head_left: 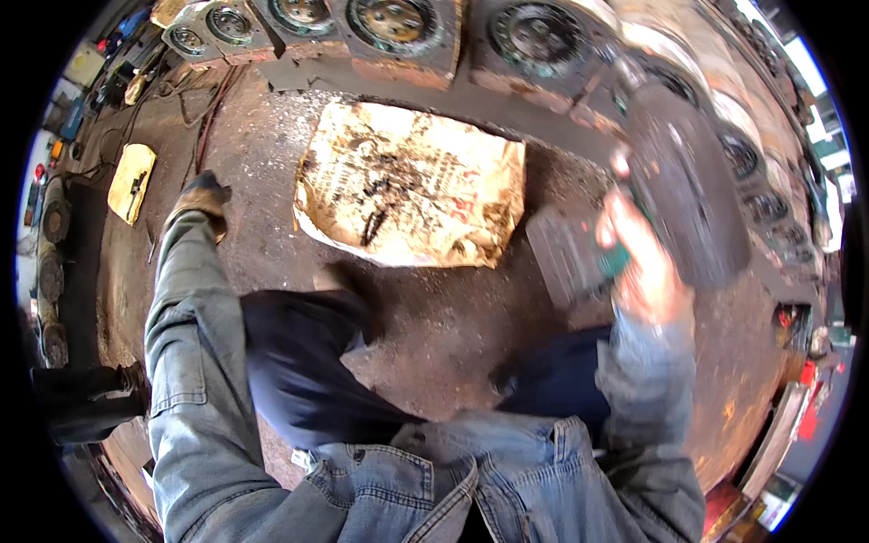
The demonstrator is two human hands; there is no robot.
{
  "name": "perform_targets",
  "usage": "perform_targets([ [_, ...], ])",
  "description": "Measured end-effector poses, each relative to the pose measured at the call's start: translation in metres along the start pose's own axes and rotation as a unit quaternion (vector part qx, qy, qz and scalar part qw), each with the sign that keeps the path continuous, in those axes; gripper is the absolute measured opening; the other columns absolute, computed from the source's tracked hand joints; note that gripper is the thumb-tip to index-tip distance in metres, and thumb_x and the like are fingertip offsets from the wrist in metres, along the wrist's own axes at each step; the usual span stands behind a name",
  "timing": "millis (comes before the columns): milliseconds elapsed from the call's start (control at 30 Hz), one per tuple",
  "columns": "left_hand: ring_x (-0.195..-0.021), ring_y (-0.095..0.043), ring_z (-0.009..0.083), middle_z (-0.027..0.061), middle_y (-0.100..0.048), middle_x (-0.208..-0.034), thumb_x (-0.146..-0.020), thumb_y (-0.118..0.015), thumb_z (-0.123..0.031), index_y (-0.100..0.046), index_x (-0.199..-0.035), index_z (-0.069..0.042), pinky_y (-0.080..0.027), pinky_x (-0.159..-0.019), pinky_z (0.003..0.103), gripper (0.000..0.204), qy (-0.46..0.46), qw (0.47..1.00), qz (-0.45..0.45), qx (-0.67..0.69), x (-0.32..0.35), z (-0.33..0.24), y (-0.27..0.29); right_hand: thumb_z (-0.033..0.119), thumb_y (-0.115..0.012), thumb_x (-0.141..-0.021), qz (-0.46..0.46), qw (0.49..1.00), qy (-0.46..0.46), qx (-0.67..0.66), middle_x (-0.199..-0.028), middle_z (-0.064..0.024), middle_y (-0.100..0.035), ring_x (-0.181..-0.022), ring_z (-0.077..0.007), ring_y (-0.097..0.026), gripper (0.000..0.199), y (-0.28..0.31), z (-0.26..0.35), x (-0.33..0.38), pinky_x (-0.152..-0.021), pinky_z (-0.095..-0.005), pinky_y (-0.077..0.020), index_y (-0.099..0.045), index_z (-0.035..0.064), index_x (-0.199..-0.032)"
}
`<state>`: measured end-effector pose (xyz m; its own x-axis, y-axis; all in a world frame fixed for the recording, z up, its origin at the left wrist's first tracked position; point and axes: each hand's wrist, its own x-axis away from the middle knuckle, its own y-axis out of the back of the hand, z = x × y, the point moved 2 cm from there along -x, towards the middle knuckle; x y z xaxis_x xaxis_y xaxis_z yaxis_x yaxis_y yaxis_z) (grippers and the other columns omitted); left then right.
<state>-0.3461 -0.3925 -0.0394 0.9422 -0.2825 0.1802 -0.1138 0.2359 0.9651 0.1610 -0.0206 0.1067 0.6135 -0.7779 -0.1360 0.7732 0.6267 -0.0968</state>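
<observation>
A blurred angle grinder (634, 226), green-bodied with a dark disc guard, hung above the gritty floor (434, 308) right of a stained cardboard sheet (412, 185), the right hand (647, 267) clenched around it, while the gloved left hand (204, 199) stretched leftward, its grip impossible to tell.

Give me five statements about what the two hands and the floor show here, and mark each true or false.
1. The right hand grips a green-bodied grinder with a dark disc. True.
2. The left hand is bare. False: it wears a worn brown glove.
3. A stained, torn sheet of cardboard lies on the floor ahead of the knees. True.
4. The left hand rests on the cardboard. False: it is off to the left, apart from it.
5. Round metal parts in square blocks line the top edge. True.
</observation>
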Motion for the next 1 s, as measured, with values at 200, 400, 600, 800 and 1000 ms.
perform_targets([
  [200, -0.120, -0.057, 0.0379, 0.0256, -0.061, -0.122, -0.088, -0.069, -0.027, -0.060, -0.123, -0.005, -0.048, -0.097, 0.044, 0.042, 0.021, 0.995, 0.094, 0.010, 0.136, 0.062, 0.008, 0.007, -0.070, -0.089, 0.103, 0.984, 0.145, 0.000, -0.108, -0.0099, -0.069, -0.089, -0.0177, -0.067, 0.038, 0.008, 0.006, 0.013, -0.072, -0.0314, -0.0559, -0.060, 0.0019, -0.125],
  [400, -0.119, -0.058, 0.0368, 0.0247, -0.062, -0.121, -0.088, -0.069, -0.029, -0.061, -0.123, -0.005, -0.048, -0.096, 0.043, 0.043, 0.003, 0.989, 0.145, 0.015, 0.236, 0.095, -0.073, 0.012, -0.057, -0.095, 0.283, 0.749, -0.004, -0.599, -0.134, -0.0180, -0.056, -0.119, -0.0257, -0.061, 0.048, -0.041, -0.042, -0.002, -0.090, -0.0449, -0.0579, -0.043, 0.0050, -0.140],
  [600, -0.117, -0.058, 0.0357, 0.0239, -0.063, -0.120, -0.088, -0.069, -0.030, -0.061, -0.122, -0.005, -0.048, -0.096, 0.043, 0.043, -0.044, 0.969, 0.242, 0.020, 0.312, 0.016, -0.135, 0.026, -0.063, -0.093, 0.256, 0.780, -0.195, -0.536, -0.117, -0.0172, -0.062, -0.104, -0.0250, -0.064, 0.033, -0.048, -0.074, 0.017, -0.090, -0.0358, -0.0539, -0.058, 0.0063, -0.119],
  [800, -0.116, -0.059, 0.0346, 0.0230, -0.063, -0.120, -0.087, -0.070, -0.031, -0.062, -0.122, -0.005, -0.049, -0.095, 0.042, 0.044, -0.105, 0.942, 0.311, 0.071, 0.372, -0.035, -0.177, 0.016, -0.074, -0.074, 0.279, 0.957, -0.009, 0.079, -0.089, -0.0179, -0.069, -0.085, -0.0273, -0.069, 0.030, -0.036, -0.064, 0.042, -0.076, -0.0407, -0.0529, -0.066, 0.0011, -0.099],
  [1000, -0.114, -0.060, 0.0335, 0.0222, -0.064, -0.119, -0.087, -0.070, -0.032, -0.062, -0.122, -0.006, -0.049, -0.095, 0.041, 0.044, -0.096, 0.931, 0.324, 0.135, 0.368, -0.074, -0.182, 0.015, -0.051, -0.096, 0.321, 0.922, 0.150, -0.153, -0.119, -0.0166, -0.061, -0.106, -0.0264, -0.063, 0.035, -0.083, -0.145, 0.003, -0.094, -0.0382, -0.0536, -0.051, 0.0015, -0.128],
])
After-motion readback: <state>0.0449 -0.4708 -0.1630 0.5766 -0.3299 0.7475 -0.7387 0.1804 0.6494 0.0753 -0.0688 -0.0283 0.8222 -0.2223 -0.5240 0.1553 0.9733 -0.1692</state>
